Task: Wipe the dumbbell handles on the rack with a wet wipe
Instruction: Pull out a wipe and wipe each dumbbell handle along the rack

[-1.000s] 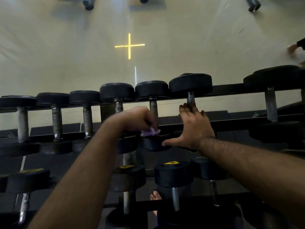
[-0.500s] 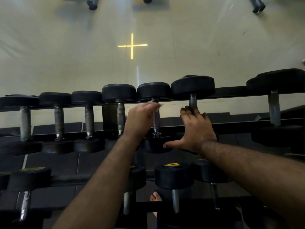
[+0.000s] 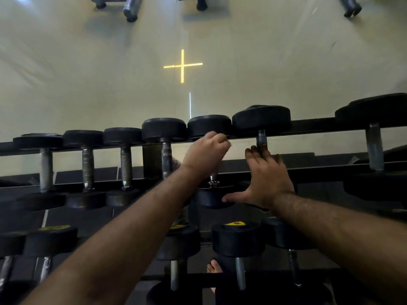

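A row of black dumbbells with metal handles lies across the top tier of the rack point(image 3: 312, 126). My left hand point(image 3: 206, 154) is curled round the far end of the handle of one middle dumbbell point(image 3: 209, 125), just under its far head. Only a pale edge of the wet wipe point(image 3: 229, 144) shows at the fingers. My right hand point(image 3: 267, 176) rests flat with straight fingers over the neighbouring dumbbell point(image 3: 261, 119), fingertips on its handle point(image 3: 261, 137), thumb touching the near head of the wiped dumbbell.
More dumbbells point(image 3: 239, 238) lie on a lower tier, some with yellow labels. A bare foot point(image 3: 214, 268) shows on the floor below the rack. Beyond the rack is pale floor with a yellow cross point(image 3: 182, 66) and equipment legs point(image 3: 130, 9) at the far edge.
My left hand has slid with the wipe from the near end of the handle up to its far end. My right hand has stayed in place.
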A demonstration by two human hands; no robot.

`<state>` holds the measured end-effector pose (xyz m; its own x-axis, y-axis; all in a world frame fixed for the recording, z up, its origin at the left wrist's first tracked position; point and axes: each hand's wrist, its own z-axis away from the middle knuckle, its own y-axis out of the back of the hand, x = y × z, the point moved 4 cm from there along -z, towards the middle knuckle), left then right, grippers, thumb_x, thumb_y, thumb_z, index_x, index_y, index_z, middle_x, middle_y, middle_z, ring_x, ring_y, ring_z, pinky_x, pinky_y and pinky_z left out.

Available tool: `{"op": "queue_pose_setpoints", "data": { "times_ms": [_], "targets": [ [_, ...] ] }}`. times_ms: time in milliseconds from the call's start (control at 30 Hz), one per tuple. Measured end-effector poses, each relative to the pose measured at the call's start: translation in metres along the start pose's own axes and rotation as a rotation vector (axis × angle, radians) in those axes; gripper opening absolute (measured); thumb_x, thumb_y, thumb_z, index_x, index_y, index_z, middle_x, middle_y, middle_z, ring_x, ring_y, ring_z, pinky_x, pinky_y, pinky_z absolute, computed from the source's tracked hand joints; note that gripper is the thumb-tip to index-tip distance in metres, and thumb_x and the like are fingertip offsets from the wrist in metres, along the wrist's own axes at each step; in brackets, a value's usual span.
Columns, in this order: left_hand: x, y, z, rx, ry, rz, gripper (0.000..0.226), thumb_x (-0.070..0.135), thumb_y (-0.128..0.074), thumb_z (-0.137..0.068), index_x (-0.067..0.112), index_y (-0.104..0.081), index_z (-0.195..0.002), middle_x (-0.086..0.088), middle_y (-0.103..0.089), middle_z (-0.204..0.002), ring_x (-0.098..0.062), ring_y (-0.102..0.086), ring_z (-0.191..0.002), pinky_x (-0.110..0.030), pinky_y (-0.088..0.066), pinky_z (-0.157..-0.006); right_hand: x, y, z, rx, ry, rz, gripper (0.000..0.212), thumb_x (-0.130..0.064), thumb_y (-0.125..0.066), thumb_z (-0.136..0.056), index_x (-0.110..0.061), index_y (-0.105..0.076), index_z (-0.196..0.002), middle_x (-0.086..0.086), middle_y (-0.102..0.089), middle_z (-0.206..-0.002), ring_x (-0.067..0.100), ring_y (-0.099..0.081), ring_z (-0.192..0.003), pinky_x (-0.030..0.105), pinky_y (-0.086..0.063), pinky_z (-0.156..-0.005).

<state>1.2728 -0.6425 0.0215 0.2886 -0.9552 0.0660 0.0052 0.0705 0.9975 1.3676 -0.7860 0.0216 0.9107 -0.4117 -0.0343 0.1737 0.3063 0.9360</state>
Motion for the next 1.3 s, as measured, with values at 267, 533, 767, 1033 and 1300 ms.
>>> {"op": "queue_pose_setpoints", "data": {
  "times_ms": [267,533,767,1033,1300],
  "targets": [
    [0.015,-0.004,0.028,-0.565,0.067,0.194,0.017,0.017,-0.072,-0.089,0.024,-0.077,-0.105,0.003,-0.072,-0.095,-0.022,-0.069,-0.089,-0.035,-0.059,-0.078,0.001,0.001,-0.001,0.015,-0.006,-0.025,0.167,-0.119,-0.028,-0.038,-0.012,-0.029,-0.166,0.007,-0.037,-0.171,0.029,-0.021,-0.163,0.063,-0.026,-0.127],
    [-0.024,-0.002,0.095,0.097,0.942,1.285,0.03,-0.009,-0.065,-0.088,0.011,-0.079,-0.104,-0.005,-0.078,-0.097,-0.012,-0.075,-0.086,-0.022,-0.059,-0.07,0.004,-0.002,-0.003,0.057,0.005,-0.048,0.155,-0.116,-0.038,-0.045,-0.019,-0.032,-0.166,0.001,-0.037,-0.171,0.028,-0.02,-0.162,0.065,-0.021,-0.128],
    [-0.025,0.0,0.12,0.392,1.23,1.615,0.028,-0.011,-0.06,-0.09,0.01,-0.073,-0.103,-0.015,-0.076,-0.103,-0.028,-0.076,-0.094,-0.034,-0.063,-0.073,-0.014,-0.002,0.002,0.037,0.198,0.148,0.141,-0.113,-0.025,-0.061,-0.018,-0.037,-0.164,0.003,-0.04,-0.17,0.028,-0.032,-0.157,0.067,-0.015,-0.127],
    [-0.043,0.022,0.176,0.764,1.312,1.532,0.031,-0.019,-0.055,-0.088,0.008,-0.064,-0.101,-0.01,-0.073,-0.088,-0.012,-0.072,-0.07,-0.028,-0.06,-0.064,-0.161,-0.012,-0.011,-0.336,0.163,0.159,0.087,-0.079,-0.085,-0.066,-0.022,-0.068,-0.129,0.005,-0.061,-0.132,0.033,-0.047,-0.133,0.052,-0.046,-0.101],
    [-0.036,0.025,0.221,0.779,1.27,1.52,0.031,-0.016,-0.057,-0.091,0.011,-0.066,-0.103,-0.009,-0.075,-0.094,-0.01,-0.073,-0.077,-0.022,-0.058,-0.066,-0.172,-0.031,-0.016,-0.197,0.024,0.262,0.036,-0.028,-0.071,-0.092,-0.022,-0.07,-0.128,0.007,-0.063,-0.134,0.033,-0.041,-0.135,0.056,-0.034,-0.108]
  ]
}}
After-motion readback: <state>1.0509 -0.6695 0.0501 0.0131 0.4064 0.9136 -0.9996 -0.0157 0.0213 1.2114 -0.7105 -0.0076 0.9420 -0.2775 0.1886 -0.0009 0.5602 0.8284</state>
